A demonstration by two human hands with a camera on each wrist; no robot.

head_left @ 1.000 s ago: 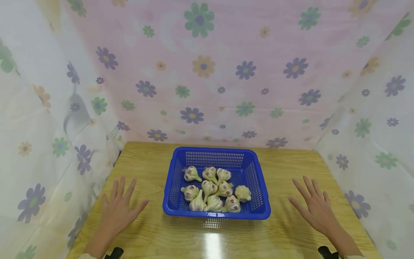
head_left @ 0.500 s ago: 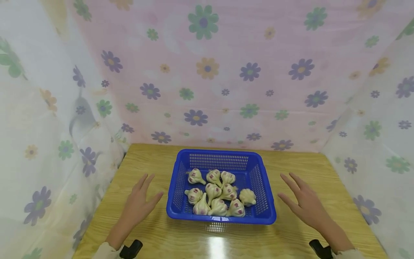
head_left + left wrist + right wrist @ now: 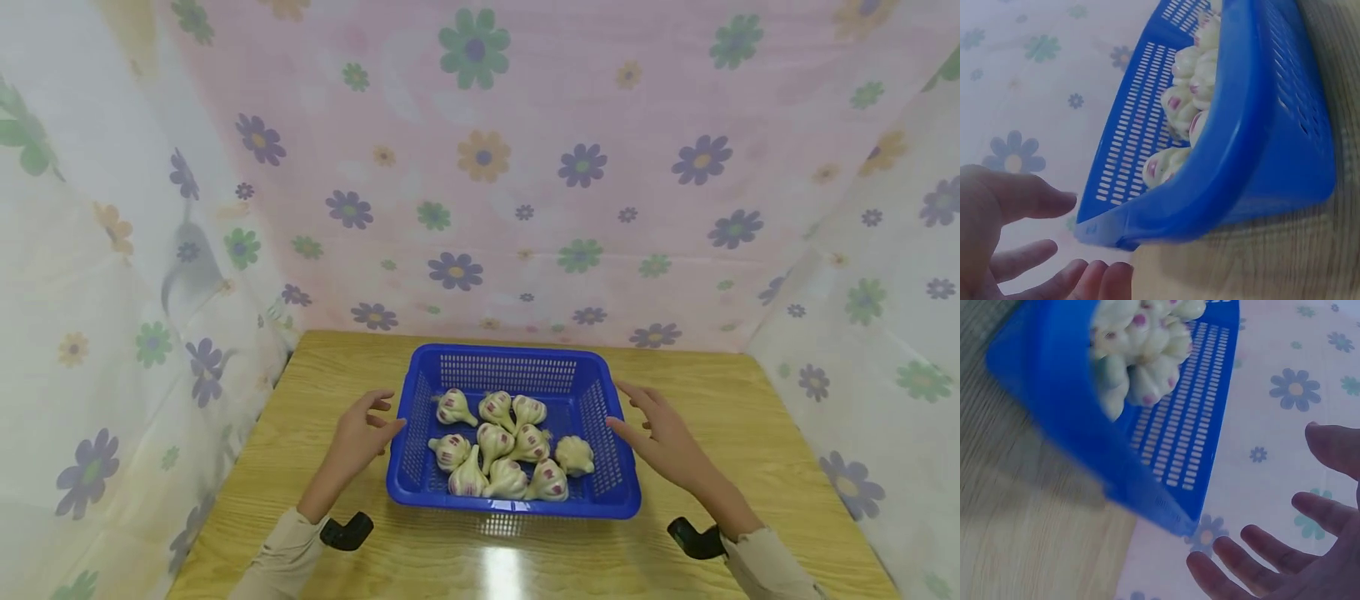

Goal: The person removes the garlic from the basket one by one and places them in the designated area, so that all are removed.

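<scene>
A blue plastic basket with slotted walls stands on the table, holding several garlic bulbs with purple-marked skins. My left hand is at the basket's left side, thumb pointing to the rim and fingers loosely bent below it. In the left wrist view, a small gap shows between the thumb and the basket rim. My right hand is by the right rim, fingers spread and slightly bent. The right wrist view shows its fingers apart from the basket. Neither hand holds anything.
The wooden table extends around the basket on all sides. A flower-patterned pink cloth hangs behind it, with pale flowered cloths at left and right. Each wrist wears a black device.
Both hands have moved inward from the table's sides to the basket's two side rims, their fingers bending more. The basket and garlic bulbs stay put on the table; the head view shifted slightly.
</scene>
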